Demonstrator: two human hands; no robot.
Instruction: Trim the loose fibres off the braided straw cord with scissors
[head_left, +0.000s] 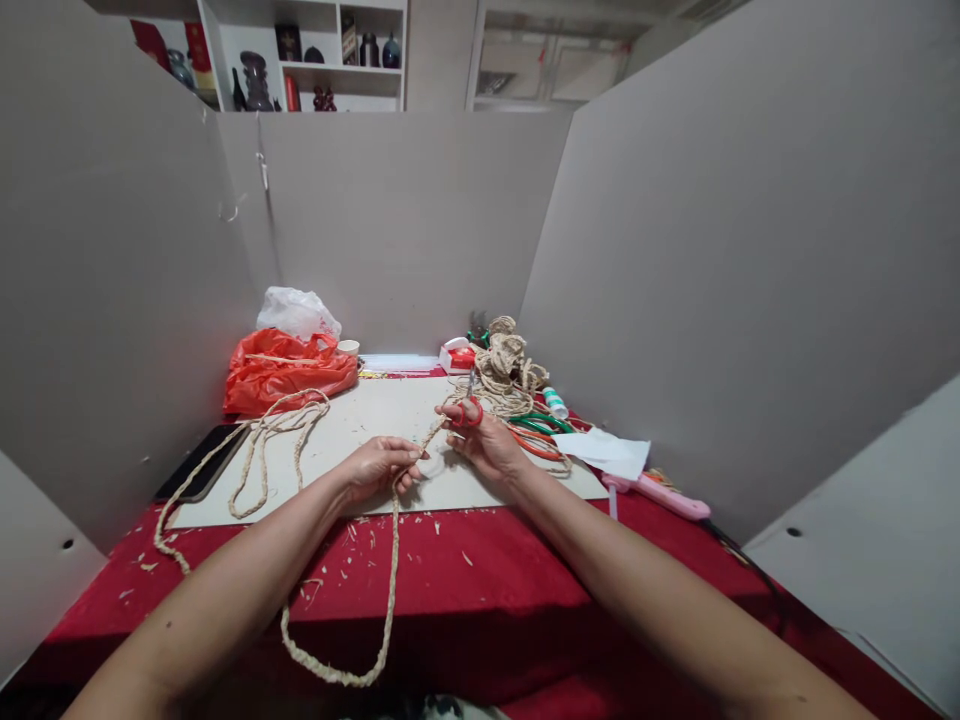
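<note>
A braided straw cord [394,570] passes through the fingers of my left hand [384,463], which pinches it over the board's front part. Below that hand the cord hangs past the table's front edge in a loop, and more of it lies in loose bends at the left. Red-handled scissors [469,412] sit in my right hand [487,445], with the blades pointing up and away. The right fingertips are close to the upper stretch of cord; whether they grip it I cannot tell. The pale board [390,405] lies under both hands.
An orange plastic bag [277,370] and a dark tablet-like slab [202,465] are at left. Coils of straw cord [502,365], green and orange rings [536,430], white paper [604,453] and a pink-handled tool [671,497] lie at right. Grey panels [390,220] enclose the table.
</note>
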